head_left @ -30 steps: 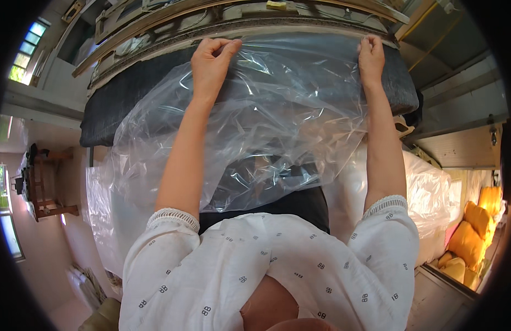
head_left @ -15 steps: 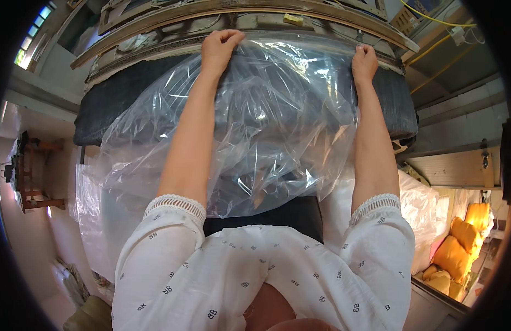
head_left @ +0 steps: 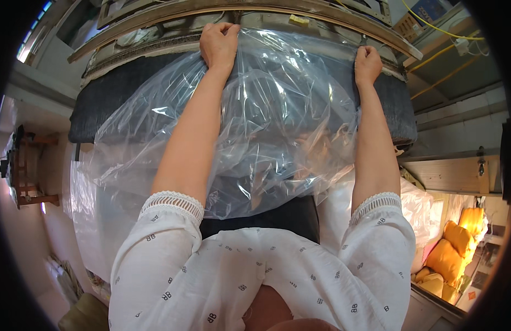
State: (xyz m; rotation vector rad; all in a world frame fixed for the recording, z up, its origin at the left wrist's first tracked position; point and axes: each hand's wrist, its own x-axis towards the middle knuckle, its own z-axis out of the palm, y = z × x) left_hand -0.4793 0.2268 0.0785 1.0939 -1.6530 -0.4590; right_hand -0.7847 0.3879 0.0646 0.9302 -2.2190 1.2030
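A large clear plastic sheet (head_left: 272, 105) lies crumpled and shiny over a dark padded surface (head_left: 128, 83), hanging down toward my lap. My left hand (head_left: 219, 45) pinches its far edge near the middle, close to the long machine bar. At the far right, my right hand (head_left: 368, 65) pinches another part of the same edge. Between the two hands the edge runs fairly straight, while the rest of the sheet falls in loose folds under my forearms.
Beyond my hands runs a long wooden rail (head_left: 255, 10) with a small yellow block (head_left: 298, 21) behind the sheet. Yellow cables (head_left: 437, 23) hang at the upper right. Orange-yellow bundles (head_left: 451, 254) sit at the lower right. A wooden rack (head_left: 32, 165) stands at left.
My left hand has turned slightly and shifted a little toward the far rail, still pinching the sheet. The edge between my hands looks smoother. My right hand has barely moved.
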